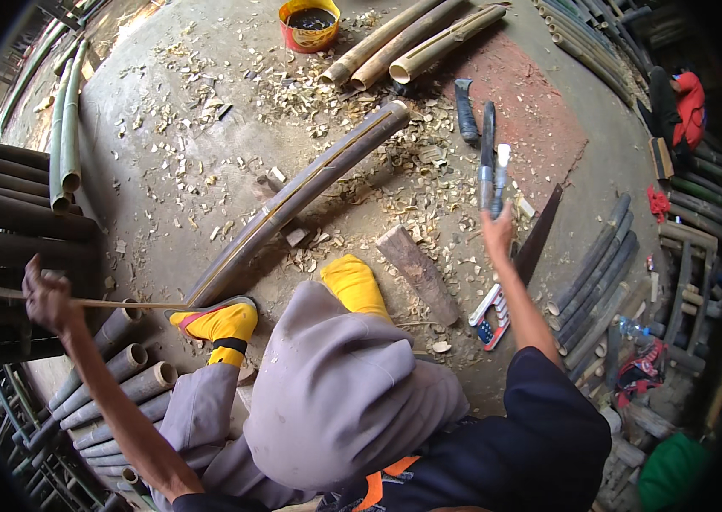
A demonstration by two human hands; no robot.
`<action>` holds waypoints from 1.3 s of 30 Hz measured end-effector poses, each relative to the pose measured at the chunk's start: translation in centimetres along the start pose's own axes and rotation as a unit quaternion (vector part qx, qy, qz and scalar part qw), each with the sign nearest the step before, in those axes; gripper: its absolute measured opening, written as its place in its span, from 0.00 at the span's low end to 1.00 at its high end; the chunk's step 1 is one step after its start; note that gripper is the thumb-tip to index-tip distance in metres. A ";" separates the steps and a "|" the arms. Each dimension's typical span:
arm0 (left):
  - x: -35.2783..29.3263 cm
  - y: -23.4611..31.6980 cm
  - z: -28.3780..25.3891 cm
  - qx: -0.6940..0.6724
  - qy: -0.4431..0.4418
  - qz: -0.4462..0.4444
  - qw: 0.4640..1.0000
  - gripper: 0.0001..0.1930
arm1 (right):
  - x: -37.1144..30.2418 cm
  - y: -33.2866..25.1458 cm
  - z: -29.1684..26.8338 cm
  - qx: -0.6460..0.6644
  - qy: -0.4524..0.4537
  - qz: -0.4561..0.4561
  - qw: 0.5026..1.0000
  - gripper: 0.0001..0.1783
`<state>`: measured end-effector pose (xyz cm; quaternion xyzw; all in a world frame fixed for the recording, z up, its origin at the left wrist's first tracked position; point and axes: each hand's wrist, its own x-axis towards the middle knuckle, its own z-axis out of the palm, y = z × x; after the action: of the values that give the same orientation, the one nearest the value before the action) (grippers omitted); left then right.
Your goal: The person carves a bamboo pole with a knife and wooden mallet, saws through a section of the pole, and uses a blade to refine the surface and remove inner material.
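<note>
My left hand (49, 299) is closed round a thin wooden strip (135, 304), whose far end meets the lower end of a grooved bamboo pole (292, 200). The pole slants up and away to the right. My right hand (497, 235) reaches forward, its fingers closed at the lower end of a slim white-ended tool (501, 171). Alongside lies a dark-handled tool (487, 145) with a metal collar. Just beyond them is a dark, curved handle-like piece (466, 111). A handsaw (540, 235) with a red and white grip lies right of my right forearm.
Wood chips (190, 162) litter the floor. A short log (418, 273) lies before my knee. Cut bamboo (412, 43) and a yellow-red tub (310, 26) of dark liquid are at the back. More bamboo (122, 384) is stacked left and right. A person in red (689, 107) is far right.
</note>
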<state>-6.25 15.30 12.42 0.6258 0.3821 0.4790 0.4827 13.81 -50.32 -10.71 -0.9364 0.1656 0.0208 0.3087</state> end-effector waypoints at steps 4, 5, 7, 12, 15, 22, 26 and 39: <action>3.5 5.1 -5.5 -0.107 0.049 0.034 0.992 0.10 | 8.9 10.0 -2.8 -0.138 0.038 0.011 0.990 0.26; 3.6 5.1 -5.7 -0.130 0.045 0.035 0.990 0.11 | 11.0 11.9 -5.0 -0.167 0.058 0.004 0.984 0.26; 4.5 6.4 -6.9 -0.184 0.022 0.063 0.981 0.13 | 12.6 11.6 -5.5 -0.187 0.095 0.034 0.977 0.26; -1.6 8.3 0.5 -0.222 0.020 -0.012 0.975 0.10 | 7.0 1.0 -2.3 -0.105 0.136 -0.251 0.953 0.32; -6.9 6.1 6.1 -0.252 -0.012 -0.103 0.962 0.08 | -0.6 -8.3 -0.8 0.048 -0.072 -0.311 0.947 0.31; -19.5 -5.1 15.2 -0.272 0.008 -0.347 0.898 0.08 | -11.5 -14.2 -0.4 0.036 -0.417 -0.400 0.816 0.30; -23.0 -8.1 15.0 -0.290 -0.014 -0.403 0.868 0.09 | -13.5 -10.2 0.6 0.051 -0.480 -0.379 0.790 0.24; -26.8 -13.3 12.8 0.011 -0.101 -0.355 0.929 0.31 | -6.3 -34.7 8.4 0.264 -0.307 -0.451 0.795 0.43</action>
<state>-0.75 -9.71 -7.64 0.4996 0.5338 0.2064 0.6503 19.61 -17.37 3.15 -0.7315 -0.3799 0.1215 0.5531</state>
